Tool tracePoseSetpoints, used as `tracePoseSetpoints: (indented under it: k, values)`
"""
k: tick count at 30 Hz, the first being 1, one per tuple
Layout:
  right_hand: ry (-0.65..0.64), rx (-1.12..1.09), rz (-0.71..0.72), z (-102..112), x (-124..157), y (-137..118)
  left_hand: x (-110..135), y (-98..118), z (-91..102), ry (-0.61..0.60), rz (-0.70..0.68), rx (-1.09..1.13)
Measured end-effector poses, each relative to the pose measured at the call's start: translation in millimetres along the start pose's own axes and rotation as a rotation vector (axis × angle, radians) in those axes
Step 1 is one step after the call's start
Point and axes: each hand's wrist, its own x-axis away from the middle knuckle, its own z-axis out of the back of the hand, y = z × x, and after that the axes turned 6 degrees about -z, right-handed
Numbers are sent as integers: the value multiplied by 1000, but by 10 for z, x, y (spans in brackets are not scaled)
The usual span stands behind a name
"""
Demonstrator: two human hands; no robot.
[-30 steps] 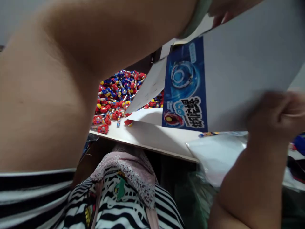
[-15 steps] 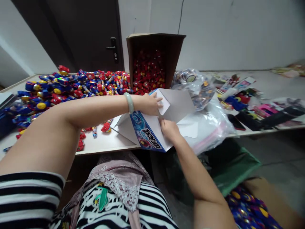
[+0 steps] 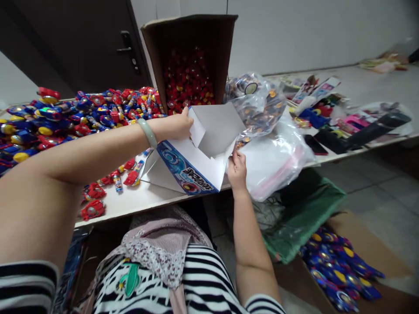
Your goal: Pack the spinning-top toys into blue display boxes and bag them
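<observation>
Left hand [image 3: 180, 125] grips far-left edge of white-and-blue box [image 3: 188, 172], fingers partly hidden; right hand [image 3: 237, 170] pinches its right side flap. Box is top-open, tilted, at the near edge of the table [image 3: 126, 207], between both hands. Just behind it: brown carton [image 3: 225, 52] with red toys [image 3: 188, 83]. Left: heap of red-and-blue toys [image 3: 98, 111]. Right: clear plastic bags [image 3: 275, 152]. Green sack [image 3: 303, 213] below, right.

On cam I can't read sm. txt on blue panel [image 3: 184, 169]; toy pile [image 3: 81, 115] cut @ L edge, door [image 3: 81, 39] @ top.
</observation>
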Motion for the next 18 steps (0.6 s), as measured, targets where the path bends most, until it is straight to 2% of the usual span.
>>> tracePoseSetpoints:
  k: [2, 5, 6, 7, 8, 12, 15, 16, 17, 18]
  values:
    - [-10, -25, -17, -19, 5, -14, -35, -89, -65, 37, 4, 12]
    - [119, -88, -83, -62, 44, -36, -15, -190, -97, 42, -31, 3]
    - [127, -75, -82, -94, 51, -69, 3, -206, -93, 43, -53, -2]
    - [78, -36, -54, -134, 49, -121, 21, -214, -85, 49, -72, -1]
    - [-30, 28, -3, -179, 36, -188, 36, -216, -76, 54, -81, 8]
    - [-608, 300, 197, -299, -98, -466, 52, -196, -53, 49, -61, 50]
    - [-821, 220, 218, -189, -243, -470, 48, -159, -40, 28, -100, -29]
    - [-818, 141, 204, -109, -318, -423, 53, -140, -29, 10, -96, -68]
    - [-719, 57, 165, -16, -422, -360, 62, -119, -13, -13, -82, -95]
    - [-535, -19, 106, 83, -562, -289, 77, -98, 6, -34, -63, -104]
